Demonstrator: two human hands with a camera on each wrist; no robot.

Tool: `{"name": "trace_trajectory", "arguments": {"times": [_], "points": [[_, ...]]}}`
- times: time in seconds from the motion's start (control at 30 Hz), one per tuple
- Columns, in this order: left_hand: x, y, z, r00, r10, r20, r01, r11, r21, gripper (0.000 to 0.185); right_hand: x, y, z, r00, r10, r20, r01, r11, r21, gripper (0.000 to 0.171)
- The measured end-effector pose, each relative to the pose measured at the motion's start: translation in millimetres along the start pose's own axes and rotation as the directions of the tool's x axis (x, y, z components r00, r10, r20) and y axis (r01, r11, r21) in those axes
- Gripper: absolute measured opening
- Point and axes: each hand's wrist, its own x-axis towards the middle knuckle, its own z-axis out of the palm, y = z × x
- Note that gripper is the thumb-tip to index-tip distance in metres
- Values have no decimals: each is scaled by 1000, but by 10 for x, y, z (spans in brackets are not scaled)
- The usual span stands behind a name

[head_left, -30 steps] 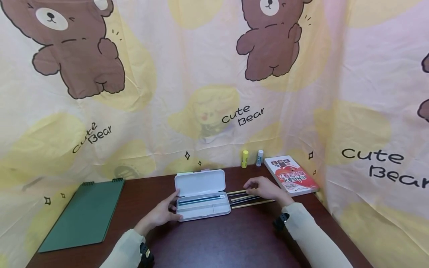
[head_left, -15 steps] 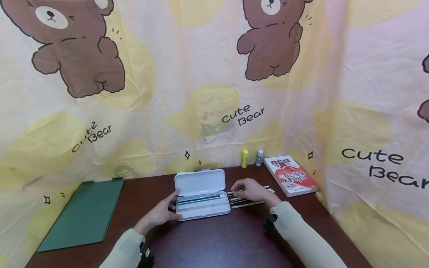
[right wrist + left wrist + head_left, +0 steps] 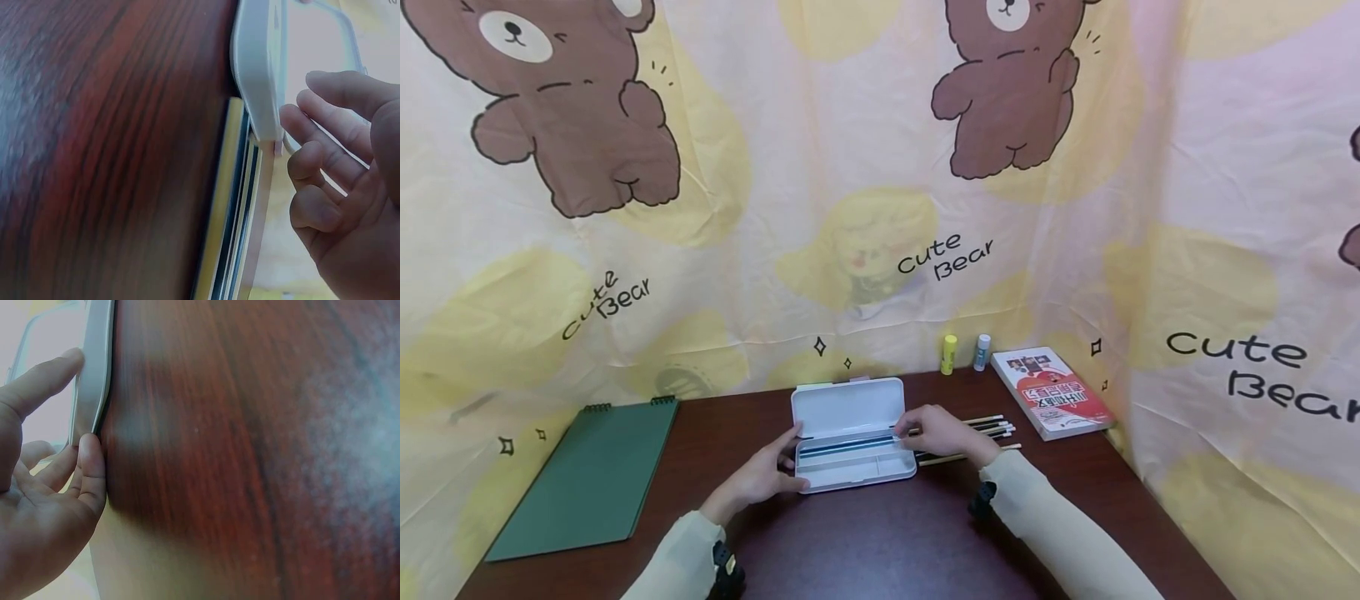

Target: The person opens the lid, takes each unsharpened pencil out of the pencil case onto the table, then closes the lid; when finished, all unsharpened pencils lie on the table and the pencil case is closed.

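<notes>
A white pencil case [image 3: 838, 475] lies on the table with its lid [image 3: 848, 408] raised. Blue pencils [image 3: 842, 448] lie in its rear compartment. My left hand [image 3: 762, 475] grips the case's left end, thumb at the front corner and fingers around the side. Over the case's right end is my right hand [image 3: 942, 433], its fingers loosely bent. In the right wrist view nothing shows between thumb and fingertips. Beneath and beside that hand, several pencils [image 3: 955, 458], gold-coloured and dark, lie against the case's right end; the hand partly hides them.
A green spiral pad [image 3: 587, 483] lies on the left of the dark wooden table [image 3: 880, 550]. At the back right are a yellow glue-stick-shaped tube [image 3: 949, 355], a blue-and-white tube [image 3: 981, 352] and a red-and-white book [image 3: 1052, 393]. A bear-print cloth [image 3: 775, 208] hangs behind.
My right hand has moved left from over the loose pencils to the right end of the pencil case, uncovering the pencils' right ends. My left hand has stayed on the case.
</notes>
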Motion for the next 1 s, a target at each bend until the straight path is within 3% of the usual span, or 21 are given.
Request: {"name": "trace_trajectory", "arguments": {"times": [0.4, 1.0], "points": [[-4, -2, 2, 1000, -9, -3, 9, 1000, 3, 104, 97, -94, 93, 998, 38, 42, -37, 999, -35, 20], [-20, 45, -8, 1000, 1, -3, -1, 1000, -18, 103, 120, -132, 136, 990, 84, 115, -75, 994, -81, 8]]}}
